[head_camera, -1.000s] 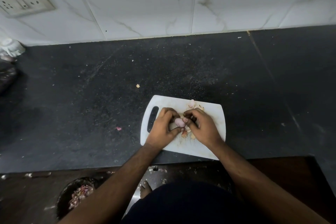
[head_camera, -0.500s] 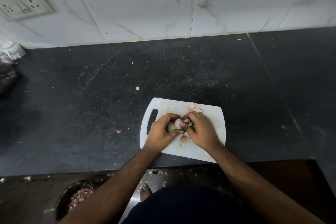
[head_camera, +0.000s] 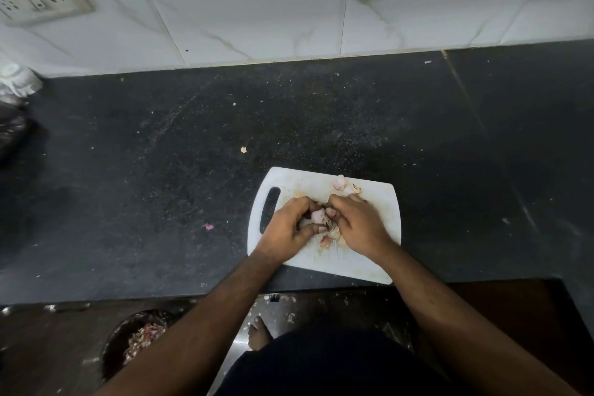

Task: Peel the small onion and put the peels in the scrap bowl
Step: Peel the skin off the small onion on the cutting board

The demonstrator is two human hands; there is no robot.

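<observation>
Scrap bowl (head_camera: pixel 135 339) nearest, low on the floor at the left, dark and round, already with pinkish peels inside, partly hidden behind the left forearm. Bare foot (head_camera: pixel 258 333) visible beside it on the tiles.

Above that, white cutting board (head_camera: pixel 382 206) at the front edge of the black countertop (head_camera: pixel 160 170). Over the board, left hand (head_camera: pixel 289 230) closed around the small onion (head_camera: pixel 318 217), thumb below and fingers curled on top, only a pale pink part showing between them. Right hand (head_camera: pixel 360 225) just beside, fingertips together and touching the onion at its right end, probably pinching a strip of skin; exact pinch too small to confirm. Loose peels (head_camera: pixel 331 236) lying on the board under the hands, more onion pieces (head_camera: pixel 340 182) near the far edge of the board.

Judged from this: very light and small, firm inside, smooth and rather slippery where bare, so best held around the middle with the whole left hand. Skin thin, dry, brittle, likely to tear in small flakes; best taken at the root or tip end, where an edge lifts. Flakes easy to scatter, as the pink scrap (head_camera: pixel 208 227) and the pale scrap (head_camera: pixel 243 149) on the counter suggest.

Farther back, white marble-look wall tiles (head_camera: pixel 257 0) and a switch panel (head_camera: pixel 35 0) at the upper left.
</observation>
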